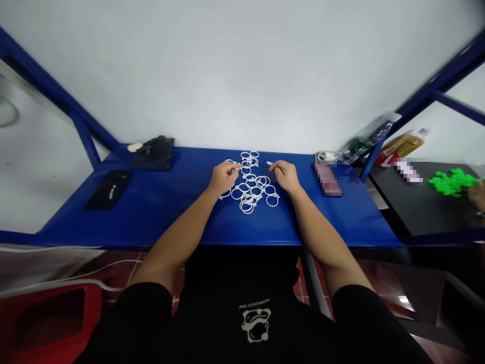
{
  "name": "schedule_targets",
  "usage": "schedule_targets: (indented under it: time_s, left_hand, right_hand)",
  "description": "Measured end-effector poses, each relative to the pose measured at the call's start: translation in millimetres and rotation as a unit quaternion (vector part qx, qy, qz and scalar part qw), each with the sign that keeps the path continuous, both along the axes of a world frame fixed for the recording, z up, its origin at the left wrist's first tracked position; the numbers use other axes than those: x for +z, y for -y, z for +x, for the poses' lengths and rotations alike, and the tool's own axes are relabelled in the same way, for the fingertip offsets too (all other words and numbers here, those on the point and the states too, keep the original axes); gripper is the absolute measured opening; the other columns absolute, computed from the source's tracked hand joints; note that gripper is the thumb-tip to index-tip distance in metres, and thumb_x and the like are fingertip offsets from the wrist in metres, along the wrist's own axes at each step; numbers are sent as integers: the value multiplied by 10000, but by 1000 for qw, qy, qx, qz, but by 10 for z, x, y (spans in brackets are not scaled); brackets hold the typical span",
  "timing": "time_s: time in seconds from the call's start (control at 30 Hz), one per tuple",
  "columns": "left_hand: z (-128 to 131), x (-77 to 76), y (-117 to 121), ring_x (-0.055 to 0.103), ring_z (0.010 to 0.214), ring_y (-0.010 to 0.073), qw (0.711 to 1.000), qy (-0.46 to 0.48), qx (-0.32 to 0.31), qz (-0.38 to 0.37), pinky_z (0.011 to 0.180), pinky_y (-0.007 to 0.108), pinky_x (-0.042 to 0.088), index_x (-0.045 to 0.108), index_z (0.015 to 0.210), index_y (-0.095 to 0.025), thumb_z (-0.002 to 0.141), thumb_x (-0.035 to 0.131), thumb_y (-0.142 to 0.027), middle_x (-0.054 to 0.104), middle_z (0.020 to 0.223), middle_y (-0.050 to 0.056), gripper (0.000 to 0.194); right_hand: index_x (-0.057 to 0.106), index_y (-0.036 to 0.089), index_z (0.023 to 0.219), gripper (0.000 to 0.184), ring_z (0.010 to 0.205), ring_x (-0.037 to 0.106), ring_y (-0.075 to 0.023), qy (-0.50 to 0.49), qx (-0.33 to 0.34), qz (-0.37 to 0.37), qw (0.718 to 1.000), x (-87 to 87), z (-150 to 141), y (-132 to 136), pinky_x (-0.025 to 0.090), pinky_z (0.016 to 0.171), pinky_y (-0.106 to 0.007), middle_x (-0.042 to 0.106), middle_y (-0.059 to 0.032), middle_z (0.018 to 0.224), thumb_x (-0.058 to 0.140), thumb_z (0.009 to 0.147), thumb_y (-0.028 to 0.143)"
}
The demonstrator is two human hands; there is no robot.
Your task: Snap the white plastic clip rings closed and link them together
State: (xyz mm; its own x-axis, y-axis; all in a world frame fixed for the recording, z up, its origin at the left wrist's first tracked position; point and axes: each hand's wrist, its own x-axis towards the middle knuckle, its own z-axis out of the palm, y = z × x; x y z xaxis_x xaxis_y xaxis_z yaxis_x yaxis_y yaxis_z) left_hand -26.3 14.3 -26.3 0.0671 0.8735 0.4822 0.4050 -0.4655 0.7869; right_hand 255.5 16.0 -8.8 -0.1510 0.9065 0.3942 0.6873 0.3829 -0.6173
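Over the blue worktop (144, 207), both grips closed, with the hands apart from each other: thumb and forefinger of the left hand (223, 178) clamped on a small white piece (236, 169), fingertips of the right hand (285, 176) pinching a pale stub (269, 163), pointing inward. Too small and blurred to tell the full shape of either, though perhaps matching the white rings (248, 200) on the worktop. Rings lying between the hands and nearer the body, several overlapping, a few in a loose line toward the wall (242, 76), some partly hidden by the left hand. Best to pinch near the very tips, firmly enough to prevent a slip, gently enough to spare thin parts from bending. Hold both hands low and level, wrists steady, to make any drop short. Turn each piece until clear of the fingers, for a plain look at its end. With any overlapping ring, lift straight up by the rim rather than dragging, to avoid catching neighbours on the small knobs. Mind the forearms beside the loose rings. Well off to the left, a dark case (109, 189); to the right, a coiled white cable (326, 157) near a clear bottle (367, 140), both safely out of the way.
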Motion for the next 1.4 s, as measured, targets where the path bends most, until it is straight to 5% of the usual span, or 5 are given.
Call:
schedule_targets:
  time_s: [0.17,0.4,0.83,1.13,1.4]
  left_hand:
    - [-18,-1,-18,641,705,169,999,-11,27,-20,745,316,538,876,964,-230,855,644,-172,773,878,38,263]
    - [-44,57,-18,732,890,233,999,-36,29,-4,911,379,578,874,887,-236,853,598,-112,805,891,46,304]
    - [-17,51,-50,753,893,231,998,-64,-15,-12,915,374,595,842,789,-243,839,539,-93,804,862,34,342]
    - [-24,38,38,759,785,204,990,-80,-102,-63,772,321,584,803,1048,-226,815,637,-70,846,954,35,326]
    - [-111,-88,-193,708,1152,290,992,-122,6,12,1104,472,521,816,1101,-223,901,603,-63,812,1211,97,333]
  right_hand:
    - [706,205,1370,511,922,770,-260,39,44,-28,998,68,-107,125,584,881,-375,845,-61,1071,515,898,165]
    - [810,223,1014,258,1095,750,-281,105,88,-8,991,119,-162,167,569,1007,-410,825,-84,1171,565,933,239]
    - [751,226,1302,367,1275,695,-305,213,136,-42,967,255,-504,-162,549,1090,-441,729,-115,1414,551,1001,163]
    - [732,214,1369,392,1211,729,-376,321,97,-92,937,274,-871,-465,594,981,-447,723,-182,1421,689,990,306]
    - [727,238,1421,444,1198,740,-343,269,38,-77,959,192,-709,-295,585,991,-430,777,-142,1365,570,1015,153]
